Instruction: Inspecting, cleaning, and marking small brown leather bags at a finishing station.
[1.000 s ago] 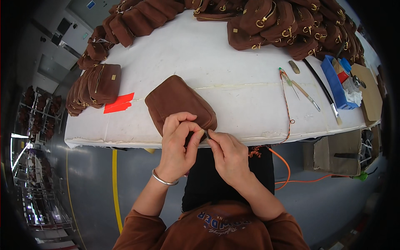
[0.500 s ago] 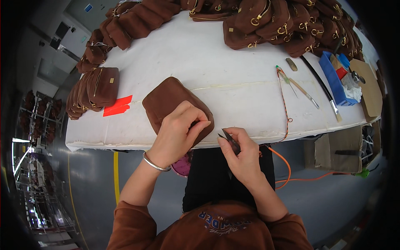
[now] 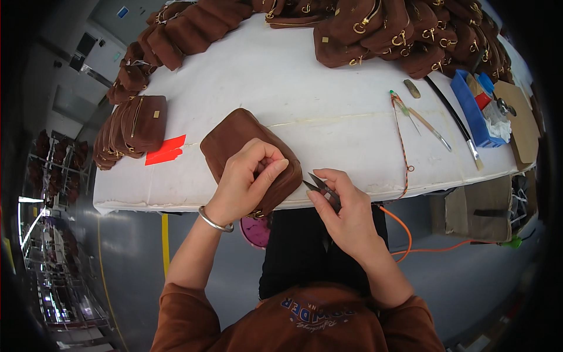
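A brown zip bag (image 3: 234, 134) lies at the table's front edge, a bit of gold hardware showing at its near end. Over its right side, my left hand (image 3: 245, 179) is closed in a pinch. What it pinches, if anything, is too small to make out. Just right of the bag, my right hand (image 3: 347, 214) grips dark thread snips (image 3: 326, 193). Their two pointed blades are spread and aim toward the bag's edge, a small gap apart from it.
Brown bags (image 3: 138, 124) stand in a row at left beside red tape (image 3: 165, 150). More bags (image 3: 381, 32) are heaped along the back. At right lie a flat brush (image 3: 463, 132), an awl-like tool (image 3: 431, 129) and a blue bin (image 3: 476, 120). A cardboard box (image 3: 478, 211) sits below.
My left hand has shifted slightly left across the bag, its wrist lower, uncovering the hardware. The snips in my right hand have opened wider.
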A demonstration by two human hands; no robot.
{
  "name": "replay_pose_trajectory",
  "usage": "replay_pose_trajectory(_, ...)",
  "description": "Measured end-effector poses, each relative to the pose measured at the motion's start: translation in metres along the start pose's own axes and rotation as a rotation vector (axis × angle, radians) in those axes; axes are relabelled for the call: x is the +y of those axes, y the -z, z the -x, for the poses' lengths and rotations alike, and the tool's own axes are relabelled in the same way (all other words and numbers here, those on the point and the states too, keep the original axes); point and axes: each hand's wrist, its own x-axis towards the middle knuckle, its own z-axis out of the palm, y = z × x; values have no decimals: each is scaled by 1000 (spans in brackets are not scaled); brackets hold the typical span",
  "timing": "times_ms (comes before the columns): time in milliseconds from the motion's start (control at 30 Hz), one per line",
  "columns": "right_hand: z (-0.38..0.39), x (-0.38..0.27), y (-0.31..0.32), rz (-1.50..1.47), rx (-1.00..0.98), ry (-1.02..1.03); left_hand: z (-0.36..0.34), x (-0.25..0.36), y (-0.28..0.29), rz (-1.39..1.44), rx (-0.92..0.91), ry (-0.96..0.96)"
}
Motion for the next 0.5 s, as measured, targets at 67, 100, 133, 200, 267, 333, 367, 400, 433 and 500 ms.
replay_pose_trajectory(67, -3, 4, -1, 14, 14, 52, 0, 2, 2, -105, -46, -82)
replay_pose_trajectory(100, -4, 7, -2, 58, 17, 115, 0, 2, 2, -104, -44, -82)
replay_pose_trajectory(133, -5, 8, -2, 101, 20, 178, -1, 3, 2, -120, -50, -128)
replay_pose_trajectory(200, -8, 6, -1, 139, 7, 207, 0, 4, 2, -135, -56, -171)
replay_pose_trajectory(267, -11, 2, 1, 178, -3, 236, 0, 5, 3, -145, -63, -164)
replay_pose_trajectory(333, -14, -3, 1, 260, 1, 309, 1, 7, 3, -144, -66, -153)
replay_pose_trajectory(367, -16, -3, 2, 261, 1, 309, 1, 7, 3, -144, -70, -141)
replay_pose_trajectory(400, -17, -4, 2, 284, -8, 321, 1, 8, 3, -143, -69, -141)
replay_pose_trajectory(433, -18, -4, 3, 307, -16, 333, 0, 8, 2, -139, -75, -140)
replay_pose_trajectory(500, -19, -5, 3, 320, -21, 340, 0, 10, 3, -136, -80, -136)
